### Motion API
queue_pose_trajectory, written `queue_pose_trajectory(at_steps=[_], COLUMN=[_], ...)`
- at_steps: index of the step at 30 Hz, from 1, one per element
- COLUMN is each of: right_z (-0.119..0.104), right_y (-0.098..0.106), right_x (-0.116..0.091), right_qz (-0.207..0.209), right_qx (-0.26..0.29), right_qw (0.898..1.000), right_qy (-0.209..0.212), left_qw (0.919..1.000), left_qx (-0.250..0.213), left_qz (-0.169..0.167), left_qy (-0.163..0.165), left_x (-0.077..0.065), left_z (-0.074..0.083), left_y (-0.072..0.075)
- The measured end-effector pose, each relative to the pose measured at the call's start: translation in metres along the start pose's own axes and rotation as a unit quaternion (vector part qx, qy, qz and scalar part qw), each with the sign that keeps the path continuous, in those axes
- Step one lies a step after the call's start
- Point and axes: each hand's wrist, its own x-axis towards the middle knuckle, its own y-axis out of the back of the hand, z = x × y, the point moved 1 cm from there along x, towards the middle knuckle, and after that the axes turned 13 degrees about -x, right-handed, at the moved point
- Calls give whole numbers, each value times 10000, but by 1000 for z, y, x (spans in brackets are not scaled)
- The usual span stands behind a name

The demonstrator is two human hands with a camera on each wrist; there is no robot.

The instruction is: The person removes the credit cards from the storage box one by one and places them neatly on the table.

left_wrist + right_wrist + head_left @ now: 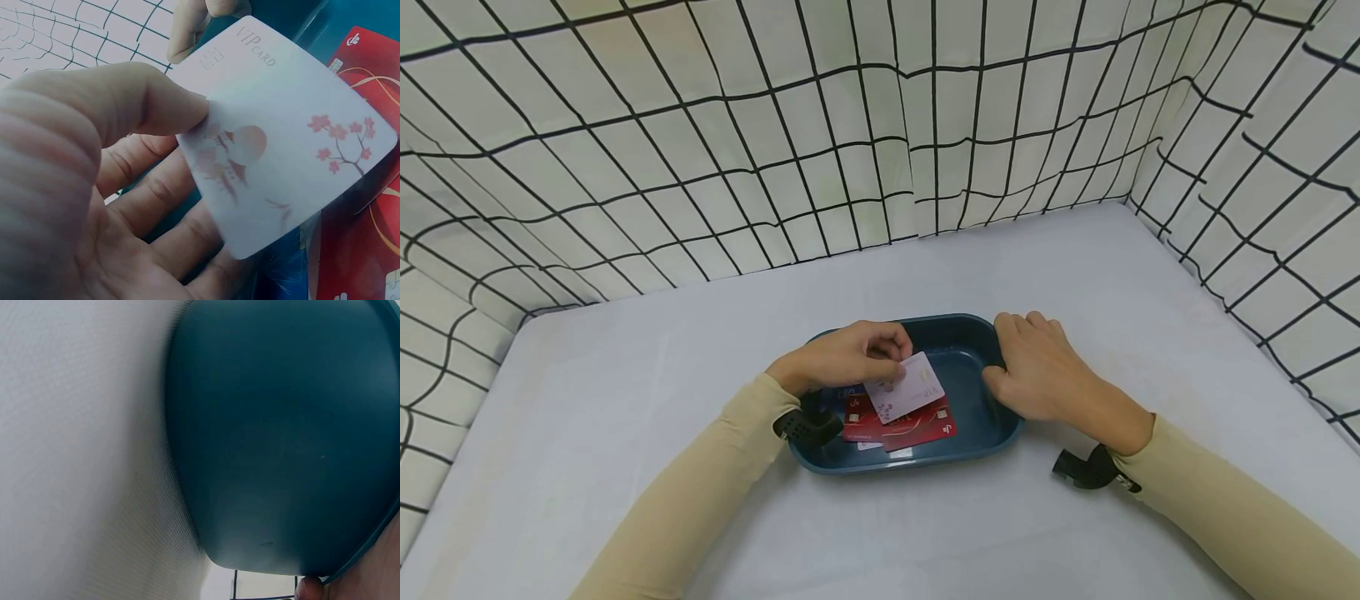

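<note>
A pale pink VIP card [913, 393] with printed blossoms is pinched by my left hand [842, 354], thumb on its printed face in the left wrist view. It is tilted above several cards in a dark teal tray [977, 429]. Beneath it are red cards [928, 429] with chips, and part of a blue card [850, 391] shows by the left hand. My right hand [1041, 371] grips the tray's right end, thumb at the inner side of the rim. The right wrist view shows the tray's outer wall [281, 437].
The tray stands on a white-covered table [625, 417]. A black wire grid [820, 108] with white behind it encloses the back and sides. Each wrist wears a black strapped device, one at the left [808, 427] and one at the right [1086, 468].
</note>
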Motion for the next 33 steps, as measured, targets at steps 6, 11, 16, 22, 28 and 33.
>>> queue_pose_trajectory(at_steps=[6, 11, 16, 22, 28, 33], right_z=[0, 0, 0, 0, -1, -2], right_y=[2, 4, 5, 6, 5, 2], right_x=[0, 0, 0, 1, 0, -1], right_qz=[61, 102, 126, 94, 2, 33], right_qx=[0, -11, -17, -29, -33, -55], right_qw=[10000, 9999, 9999, 9999, 10000, 10000], right_qy=[30, 35, 53, 48, -9, -2], left_qw=[9996, 9986, 9970, 9960, 9940, 9927], left_qx=[-255, -517, -739, -879, -1087, -1200], left_qz=[-108, -124, -85, -36, 55, 83], left_qy=[-69, 2, 209, 171, 39, 22], left_x=[-1, -3, -3, -4, -4, -4], left_z=[3, 6, 7, 9, 8, 5], left_y=[0, 0, 0, 1, 1, 0])
